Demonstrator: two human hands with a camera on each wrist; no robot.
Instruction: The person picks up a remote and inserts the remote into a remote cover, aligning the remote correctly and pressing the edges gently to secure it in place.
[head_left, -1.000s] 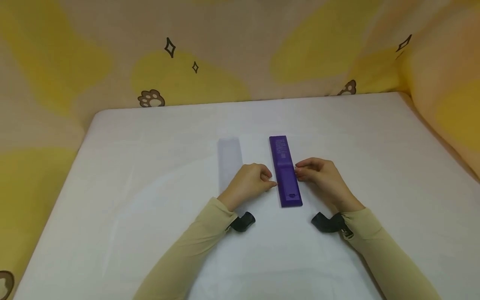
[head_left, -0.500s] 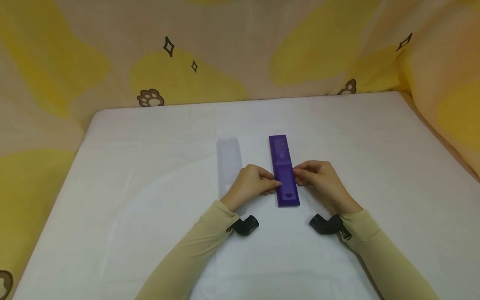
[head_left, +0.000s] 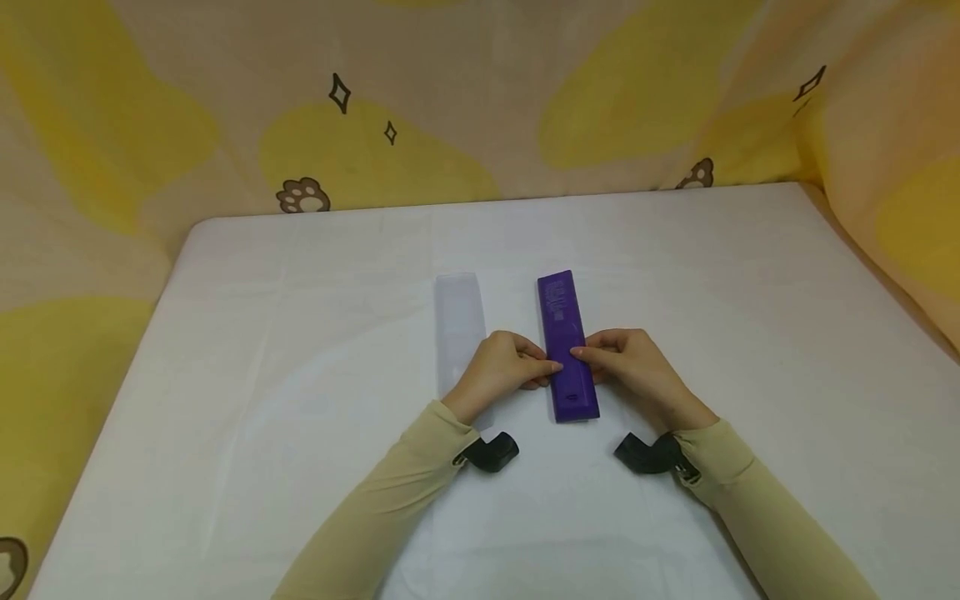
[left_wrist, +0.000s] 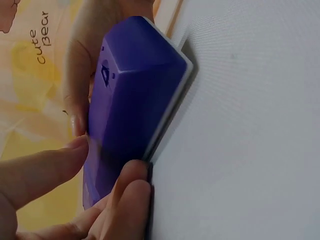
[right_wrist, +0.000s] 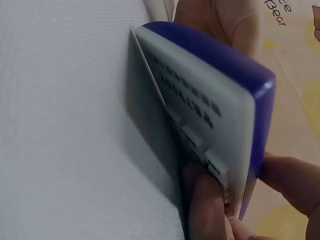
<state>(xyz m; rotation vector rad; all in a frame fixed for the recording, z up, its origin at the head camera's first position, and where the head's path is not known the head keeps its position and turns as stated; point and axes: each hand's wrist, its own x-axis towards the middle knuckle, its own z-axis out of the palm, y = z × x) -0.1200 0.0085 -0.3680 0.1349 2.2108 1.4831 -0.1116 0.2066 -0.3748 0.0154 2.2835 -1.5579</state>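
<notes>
A purple remote control (head_left: 561, 312) lies back side up between my hands, its battery cover towards me. My left hand (head_left: 501, 368) holds its left long edge, thumb on the back and fingers along the side. From the other side my right hand (head_left: 643, 373) grips it, thumb on the back and fingers under the front. In the right wrist view the remote's white button face (right_wrist: 200, 100) shows, its right edge tilted up off the table. To the left is a translucent remote cover (head_left: 459, 312), partly hidden behind my left hand.
A white cloth covers the table (head_left: 300, 350). Behind it hangs a yellow and beige patterned cloth (head_left: 450, 100), which also runs along the sides. A black curved piece (head_left: 491, 452) sits at the left wrist, another (head_left: 648, 454) at the right.
Both hands have closed in on the remote and taken hold of it. The right thumb has moved onto its back, and its right edge has risen. The clear cover has stayed put.
</notes>
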